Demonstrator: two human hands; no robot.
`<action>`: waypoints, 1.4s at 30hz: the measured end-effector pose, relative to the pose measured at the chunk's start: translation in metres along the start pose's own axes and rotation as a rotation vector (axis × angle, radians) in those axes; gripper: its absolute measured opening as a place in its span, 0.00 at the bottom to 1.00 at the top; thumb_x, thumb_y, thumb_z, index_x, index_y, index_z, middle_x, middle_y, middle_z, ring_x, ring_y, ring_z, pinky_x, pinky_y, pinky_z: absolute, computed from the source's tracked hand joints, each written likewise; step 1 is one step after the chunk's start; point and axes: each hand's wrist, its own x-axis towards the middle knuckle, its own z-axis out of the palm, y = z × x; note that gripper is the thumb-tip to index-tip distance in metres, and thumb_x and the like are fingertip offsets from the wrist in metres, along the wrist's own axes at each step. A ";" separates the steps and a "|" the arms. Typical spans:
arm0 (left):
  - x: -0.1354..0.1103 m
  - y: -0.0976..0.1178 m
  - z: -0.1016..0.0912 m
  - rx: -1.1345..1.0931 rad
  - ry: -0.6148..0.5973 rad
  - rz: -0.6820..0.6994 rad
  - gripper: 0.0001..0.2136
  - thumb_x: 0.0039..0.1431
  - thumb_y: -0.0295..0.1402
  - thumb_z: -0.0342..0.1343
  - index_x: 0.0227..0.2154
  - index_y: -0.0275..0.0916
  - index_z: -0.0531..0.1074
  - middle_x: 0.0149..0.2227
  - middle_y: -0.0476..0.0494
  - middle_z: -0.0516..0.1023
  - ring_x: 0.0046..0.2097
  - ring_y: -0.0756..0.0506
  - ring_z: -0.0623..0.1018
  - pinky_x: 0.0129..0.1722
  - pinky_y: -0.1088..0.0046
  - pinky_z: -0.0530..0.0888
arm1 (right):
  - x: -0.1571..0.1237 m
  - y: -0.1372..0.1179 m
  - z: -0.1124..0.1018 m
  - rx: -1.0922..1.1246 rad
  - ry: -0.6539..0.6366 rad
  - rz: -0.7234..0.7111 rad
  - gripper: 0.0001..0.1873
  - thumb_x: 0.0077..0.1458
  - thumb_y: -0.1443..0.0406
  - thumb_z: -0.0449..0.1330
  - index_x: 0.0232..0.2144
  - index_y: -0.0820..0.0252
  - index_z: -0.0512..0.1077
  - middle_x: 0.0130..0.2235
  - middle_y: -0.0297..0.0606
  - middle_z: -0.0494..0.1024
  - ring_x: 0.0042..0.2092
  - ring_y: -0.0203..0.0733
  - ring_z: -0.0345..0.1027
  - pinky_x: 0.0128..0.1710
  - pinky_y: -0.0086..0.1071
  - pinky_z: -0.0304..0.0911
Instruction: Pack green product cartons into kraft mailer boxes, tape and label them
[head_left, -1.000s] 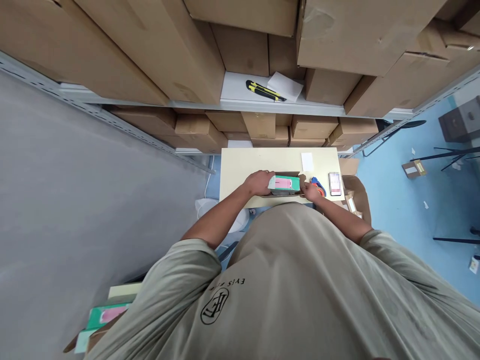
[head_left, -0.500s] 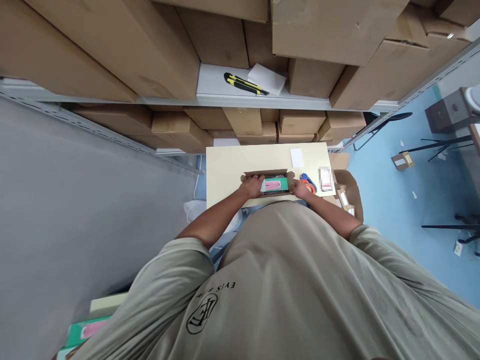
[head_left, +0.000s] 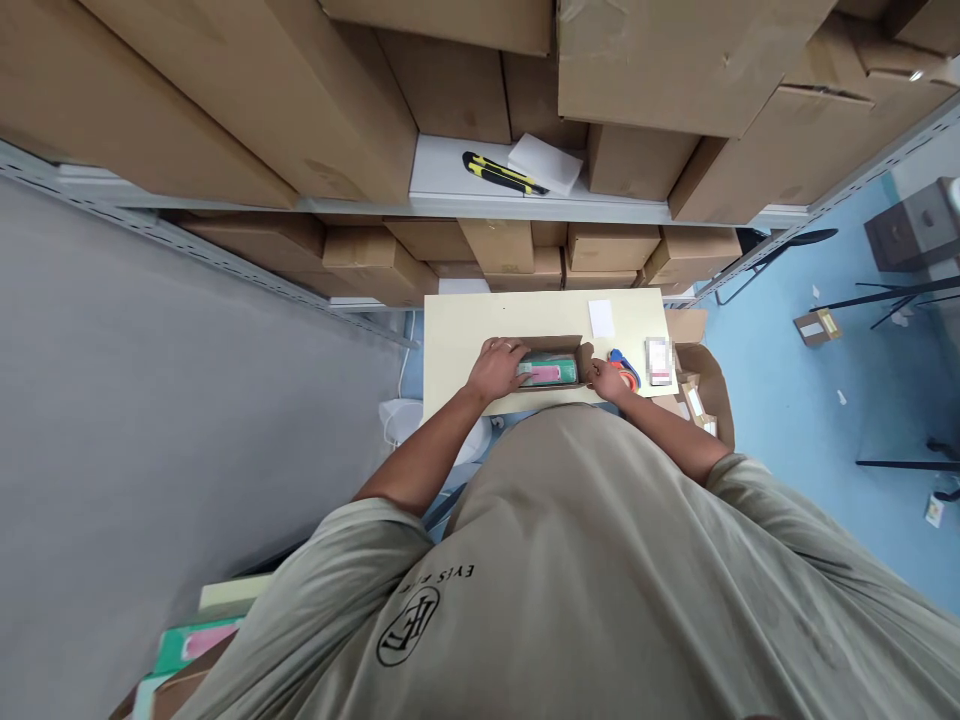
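On the cream table sits a long cardboard box (head_left: 551,343), its top uncovered. Inside it lies a green package with a pink panel (head_left: 546,373). My left hand (head_left: 498,369) is wrapped round the left end of the box, its fingers reaching over the far side and covering that end. At the opposite end, my right hand (head_left: 609,381) pinches the raised end flap (head_left: 584,361). Just beyond the right hand is a blue and orange tape dispenser (head_left: 624,369), partly hidden by that hand.
A white card (head_left: 601,318) and a labelled white packet (head_left: 659,361) lie on the table (head_left: 465,322). Shelves packed with cartons rise behind; one shelf holds a yellow-black box cutter (head_left: 504,174). An open carton (head_left: 712,385) with small boxes stands at the right. A wall (head_left: 187,400) closes the left.
My left hand has shifted from over the green package to the box's left end, uncovering more of the package. My right hand stays at the flap. The whole view has shifted slightly.
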 end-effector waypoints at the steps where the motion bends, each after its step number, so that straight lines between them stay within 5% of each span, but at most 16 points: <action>1: -0.005 -0.004 -0.001 -0.022 0.031 0.010 0.29 0.68 0.45 0.67 0.68 0.42 0.77 0.72 0.30 0.72 0.75 0.25 0.67 0.81 0.40 0.54 | -0.003 -0.002 -0.001 -0.002 0.013 -0.012 0.12 0.74 0.60 0.61 0.54 0.55 0.79 0.46 0.41 0.88 0.47 0.47 0.85 0.51 0.38 0.80; 6: -0.022 -0.022 0.005 -0.180 0.090 0.050 0.39 0.58 0.51 0.75 0.70 0.40 0.76 0.74 0.28 0.68 0.79 0.24 0.61 0.81 0.39 0.59 | -0.020 -0.007 -0.003 -0.027 0.029 -0.144 0.25 0.76 0.56 0.59 0.70 0.55 0.74 0.67 0.48 0.82 0.66 0.53 0.80 0.62 0.43 0.78; 13: -0.029 -0.021 0.031 -0.190 0.082 0.108 0.50 0.58 0.50 0.78 0.79 0.40 0.65 0.82 0.25 0.56 0.85 0.19 0.48 0.80 0.32 0.57 | -0.020 0.001 0.003 -0.188 -0.066 -0.364 0.38 0.76 0.49 0.61 0.78 0.60 0.66 0.82 0.53 0.62 0.82 0.57 0.56 0.80 0.49 0.59; 16: -0.028 -0.022 0.045 -0.196 0.043 0.155 0.47 0.64 0.46 0.73 0.81 0.40 0.62 0.84 0.24 0.53 0.85 0.20 0.48 0.80 0.33 0.58 | -0.013 0.005 0.007 -0.273 -0.112 -0.397 0.40 0.73 0.51 0.64 0.79 0.60 0.66 0.83 0.51 0.58 0.83 0.59 0.55 0.81 0.51 0.59; 20: -0.022 -0.025 0.057 -0.196 -0.048 0.095 0.37 0.73 0.44 0.63 0.80 0.39 0.63 0.80 0.25 0.63 0.83 0.29 0.60 0.79 0.48 0.65 | -0.006 0.007 0.009 -0.371 -0.150 -0.399 0.34 0.72 0.56 0.65 0.75 0.55 0.72 0.83 0.46 0.58 0.81 0.62 0.60 0.79 0.52 0.62; 24: -0.011 -0.026 0.056 -0.178 -0.096 -0.003 0.33 0.77 0.49 0.58 0.78 0.39 0.65 0.77 0.28 0.69 0.77 0.32 0.71 0.75 0.54 0.71 | 0.000 0.004 0.006 -0.371 -0.156 -0.391 0.28 0.75 0.62 0.61 0.72 0.63 0.75 0.83 0.49 0.60 0.80 0.58 0.62 0.78 0.47 0.63; 27: -0.007 -0.024 0.054 -0.187 -0.081 -0.015 0.30 0.78 0.46 0.55 0.76 0.38 0.68 0.75 0.29 0.73 0.74 0.33 0.74 0.74 0.54 0.72 | 0.002 -0.001 0.003 -0.341 -0.138 -0.368 0.26 0.74 0.62 0.62 0.70 0.59 0.77 0.81 0.47 0.64 0.79 0.58 0.64 0.77 0.48 0.66; 30: -0.009 -0.022 0.053 -0.205 -0.031 -0.048 0.31 0.78 0.46 0.55 0.76 0.36 0.67 0.73 0.27 0.74 0.71 0.32 0.77 0.72 0.53 0.73 | 0.003 -0.004 0.000 -0.313 -0.118 -0.350 0.25 0.73 0.61 0.63 0.69 0.53 0.79 0.80 0.43 0.67 0.78 0.59 0.66 0.75 0.51 0.68; 42: -0.017 -0.028 0.056 -0.234 0.078 -0.069 0.34 0.75 0.49 0.61 0.76 0.37 0.66 0.69 0.28 0.77 0.66 0.30 0.80 0.69 0.51 0.77 | 0.000 0.002 0.001 -0.327 -0.101 -0.389 0.25 0.76 0.59 0.59 0.69 0.58 0.78 0.81 0.46 0.65 0.77 0.60 0.66 0.74 0.50 0.69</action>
